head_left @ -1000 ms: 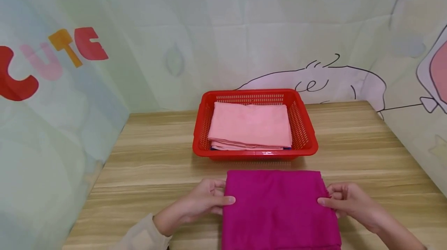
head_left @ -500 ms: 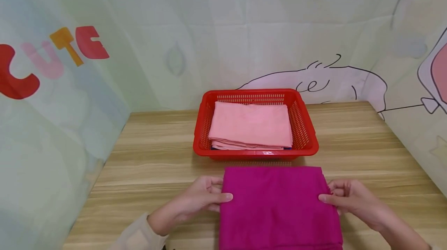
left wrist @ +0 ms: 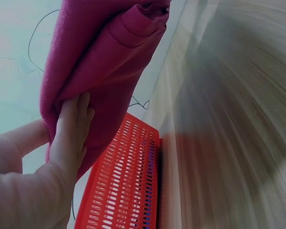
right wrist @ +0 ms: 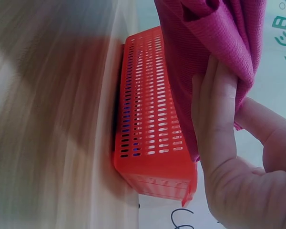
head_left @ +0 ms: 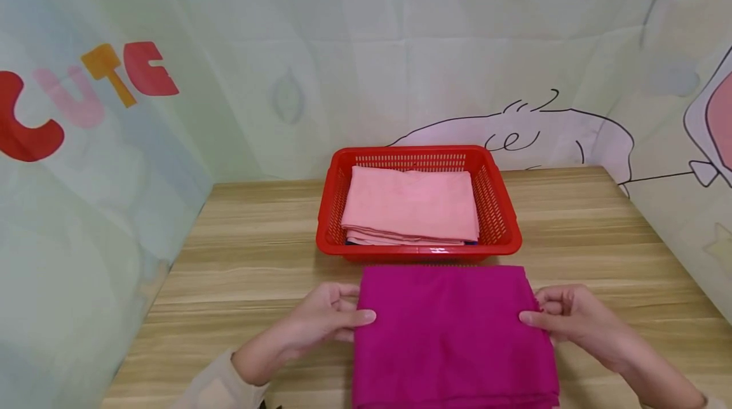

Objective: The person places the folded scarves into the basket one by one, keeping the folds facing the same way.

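A folded magenta cloth [head_left: 452, 339] is held flat between both hands, raised off the table in the wrist views. My left hand [head_left: 323, 320] pinches its left edge, thumb on top and fingers underneath. On the opposite edge my right hand [head_left: 577, 320] grips it the same way. In the left wrist view the fingers [left wrist: 74, 124] press under the folded layers of the cloth [left wrist: 109, 71]. Just beyond the cloth's far edge stands a red plastic basket [head_left: 417, 250], with folded pink cloths [head_left: 408, 202] stacked inside. A bit of dark blue shows beneath them.
The wood-grain table [head_left: 251, 237] extends on both sides of the basket. A printed fabric backdrop [head_left: 343, 66] rises behind it and along the left and right sides.
Both hands have carried the magenta cloth a little away from me, toward the basket, and slightly left. The basket and its pink cloths stay where they were.
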The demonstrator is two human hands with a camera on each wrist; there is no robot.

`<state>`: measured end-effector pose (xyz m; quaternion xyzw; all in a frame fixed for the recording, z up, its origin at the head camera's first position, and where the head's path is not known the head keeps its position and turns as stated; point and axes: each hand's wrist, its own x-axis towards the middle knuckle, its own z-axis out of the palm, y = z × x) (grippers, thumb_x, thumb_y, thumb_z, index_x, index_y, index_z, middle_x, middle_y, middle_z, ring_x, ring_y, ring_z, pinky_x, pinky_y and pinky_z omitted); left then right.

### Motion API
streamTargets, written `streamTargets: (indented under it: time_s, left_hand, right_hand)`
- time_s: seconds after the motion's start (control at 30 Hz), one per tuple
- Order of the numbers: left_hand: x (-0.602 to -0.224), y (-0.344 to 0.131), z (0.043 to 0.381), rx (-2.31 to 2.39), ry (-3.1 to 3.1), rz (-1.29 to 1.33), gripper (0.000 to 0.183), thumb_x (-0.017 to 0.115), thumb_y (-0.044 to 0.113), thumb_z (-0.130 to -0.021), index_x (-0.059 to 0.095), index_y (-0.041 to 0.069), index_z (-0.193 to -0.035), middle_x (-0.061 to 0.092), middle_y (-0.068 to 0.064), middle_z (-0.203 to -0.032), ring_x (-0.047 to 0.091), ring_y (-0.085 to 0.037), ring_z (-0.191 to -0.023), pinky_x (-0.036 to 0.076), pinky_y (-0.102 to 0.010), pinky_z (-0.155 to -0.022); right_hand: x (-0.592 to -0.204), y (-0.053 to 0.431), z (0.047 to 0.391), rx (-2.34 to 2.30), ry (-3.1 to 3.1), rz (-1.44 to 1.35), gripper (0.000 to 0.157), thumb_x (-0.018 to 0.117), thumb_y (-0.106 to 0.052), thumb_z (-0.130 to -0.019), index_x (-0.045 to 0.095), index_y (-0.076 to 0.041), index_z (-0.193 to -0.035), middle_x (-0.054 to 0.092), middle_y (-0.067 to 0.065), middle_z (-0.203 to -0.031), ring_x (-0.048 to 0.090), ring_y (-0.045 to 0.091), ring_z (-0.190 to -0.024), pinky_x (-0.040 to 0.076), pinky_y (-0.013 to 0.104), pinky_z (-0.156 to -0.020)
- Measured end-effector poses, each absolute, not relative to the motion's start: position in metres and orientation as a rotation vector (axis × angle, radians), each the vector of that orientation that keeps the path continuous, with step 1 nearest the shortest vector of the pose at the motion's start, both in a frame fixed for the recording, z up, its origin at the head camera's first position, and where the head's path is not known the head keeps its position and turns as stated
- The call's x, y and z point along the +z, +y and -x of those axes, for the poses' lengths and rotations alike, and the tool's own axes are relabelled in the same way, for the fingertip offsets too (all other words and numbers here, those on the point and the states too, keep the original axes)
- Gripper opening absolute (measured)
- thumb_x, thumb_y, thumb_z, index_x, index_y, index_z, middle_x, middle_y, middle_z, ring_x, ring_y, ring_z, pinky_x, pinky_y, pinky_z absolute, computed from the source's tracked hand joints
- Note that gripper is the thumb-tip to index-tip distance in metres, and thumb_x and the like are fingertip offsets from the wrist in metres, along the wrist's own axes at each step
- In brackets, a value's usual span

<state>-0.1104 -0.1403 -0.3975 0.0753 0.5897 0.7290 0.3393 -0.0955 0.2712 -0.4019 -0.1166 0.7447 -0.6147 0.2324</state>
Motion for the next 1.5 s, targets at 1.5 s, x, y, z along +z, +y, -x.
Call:
streamTargets:
  time_s: [1.5]
  left_hand:
    - [-0.371, -0.152, 0.132, 1.939, 1.522, -0.227, 0.05, 0.067, 0.003, -0.094, 0.046, -0.018, -0.134, 0.074, -0.011, -0.099, 0.072, -0.02, -0.092, 0.059, -0.039, -0.084]
  right_hand:
    - [-0.376, 0.26, 0.12, -1.687, 2.059, 0.2, 0.022, 0.066, -0.008, -0.096, 0.054, -0.014, -0.079, 0.051, -0.007, -0.065, 0.055, 0.007, -0.065, 0.05, 0.025, -0.058]
